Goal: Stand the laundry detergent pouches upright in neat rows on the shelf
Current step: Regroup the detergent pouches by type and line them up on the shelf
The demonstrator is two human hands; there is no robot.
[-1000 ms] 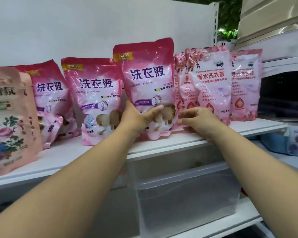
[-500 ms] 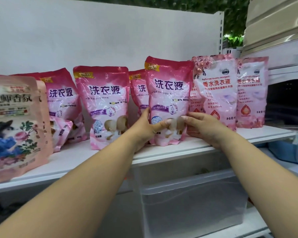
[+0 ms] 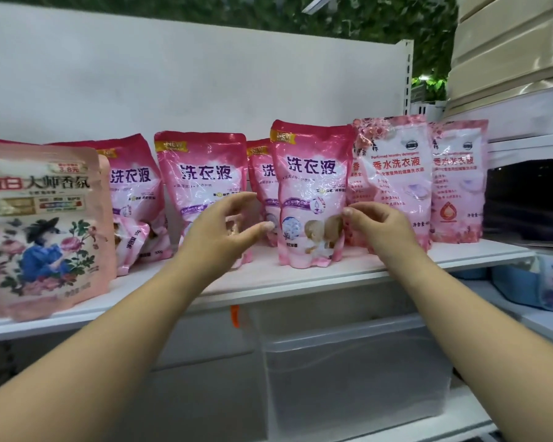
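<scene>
A pink detergent pouch point(image 3: 310, 193) stands upright on the white shelf point(image 3: 300, 279), free of both hands. My left hand point(image 3: 224, 228) hovers just left of it with fingers spread and loosely bent, holding nothing. My right hand point(image 3: 380, 228) hovers at its right edge, fingers relaxed and empty. Another matching pouch point(image 3: 201, 177) stands to the left, one more point(image 3: 261, 173) behind the gap. Two paler pink pouches point(image 3: 396, 173) point(image 3: 458, 180) stand at the right. A further pouch point(image 3: 131, 186) stands at the left, with a small pouch point(image 3: 131, 247) lying slumped before it.
A large peach pouch with a rose picture point(image 3: 42, 231) stands at the shelf's left front. Below the shelf sits a clear plastic bin point(image 3: 358, 378). A dark opening point(image 3: 527, 199) and blue packs point(image 3: 524, 282) lie to the right. A white back panel rises behind.
Both hands carried the middle pouch rightward and set it down beside the paler pouches. They have now let go and drawn slightly back from it.
</scene>
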